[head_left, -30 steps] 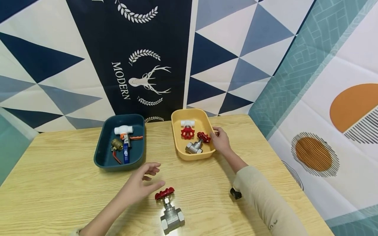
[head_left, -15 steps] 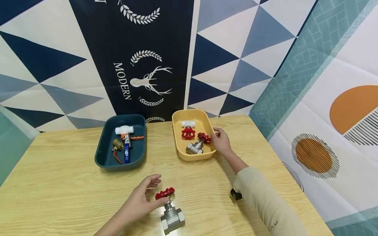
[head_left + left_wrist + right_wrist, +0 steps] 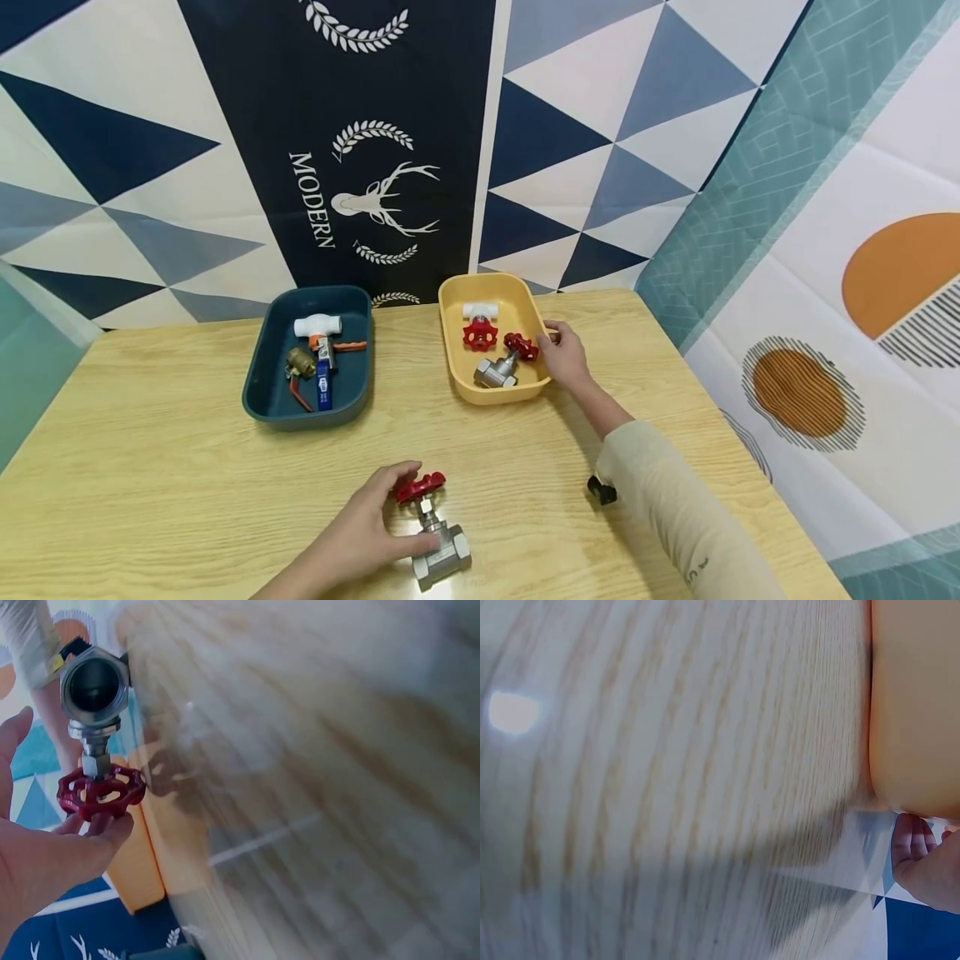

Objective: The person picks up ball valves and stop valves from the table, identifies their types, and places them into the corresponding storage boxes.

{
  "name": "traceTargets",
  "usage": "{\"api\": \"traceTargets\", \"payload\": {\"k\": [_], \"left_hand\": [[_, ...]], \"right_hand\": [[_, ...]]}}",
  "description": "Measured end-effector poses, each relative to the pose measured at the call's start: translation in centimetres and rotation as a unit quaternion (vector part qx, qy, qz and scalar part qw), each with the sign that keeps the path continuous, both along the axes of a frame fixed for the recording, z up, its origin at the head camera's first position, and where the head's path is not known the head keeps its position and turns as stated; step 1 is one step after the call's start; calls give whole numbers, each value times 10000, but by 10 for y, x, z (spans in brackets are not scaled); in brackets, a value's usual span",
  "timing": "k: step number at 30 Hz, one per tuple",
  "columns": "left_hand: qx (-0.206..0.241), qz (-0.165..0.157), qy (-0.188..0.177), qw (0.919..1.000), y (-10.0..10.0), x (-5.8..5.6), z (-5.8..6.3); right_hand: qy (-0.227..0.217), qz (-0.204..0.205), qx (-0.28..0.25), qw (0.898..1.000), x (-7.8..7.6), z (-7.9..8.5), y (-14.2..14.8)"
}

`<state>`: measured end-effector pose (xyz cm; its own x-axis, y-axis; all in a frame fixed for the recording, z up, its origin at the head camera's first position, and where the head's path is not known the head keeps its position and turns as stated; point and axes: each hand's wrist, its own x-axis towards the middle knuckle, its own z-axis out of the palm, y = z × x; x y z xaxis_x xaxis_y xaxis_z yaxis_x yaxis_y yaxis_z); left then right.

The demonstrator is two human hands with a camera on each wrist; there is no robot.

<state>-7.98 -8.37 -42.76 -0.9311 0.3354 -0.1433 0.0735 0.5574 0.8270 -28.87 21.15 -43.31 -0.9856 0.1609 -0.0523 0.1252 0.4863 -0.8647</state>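
A steel gate valve with a red handwheel lies on the table near the front. My left hand is spread around it. In the left wrist view the fingertips touch the handwheel's far face, while the thumb stands apart from the valve body. My right hand grips the right rim of a yellow bin, which holds a smaller steel valve and a white valve, both with red handwheels. The right wrist view shows curled fingers against the bin's outside.
A dark teal bin stands at the back left, holding a white ball valve, a brass valve with a red lever and a blue-handled valve. A patterned backdrop rises behind the wooden table.
My left hand has moved down and right to the large valve, its fingers reaching behind the handwheel and its thumb over the body. My right hand stays on the yellow bin.
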Motion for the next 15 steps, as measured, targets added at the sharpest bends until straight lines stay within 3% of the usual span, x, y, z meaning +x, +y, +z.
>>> {"api": "traceTargets", "payload": {"k": [6,15], "left_hand": [[-260,-317,247,9989,5,3,-4],[-425,-583,303,9969,7,6,-12]], "right_hand": [[-28,-14,-7,10000,0,-1,0],[9,-8,38,10000,-2,-3,1]]}}
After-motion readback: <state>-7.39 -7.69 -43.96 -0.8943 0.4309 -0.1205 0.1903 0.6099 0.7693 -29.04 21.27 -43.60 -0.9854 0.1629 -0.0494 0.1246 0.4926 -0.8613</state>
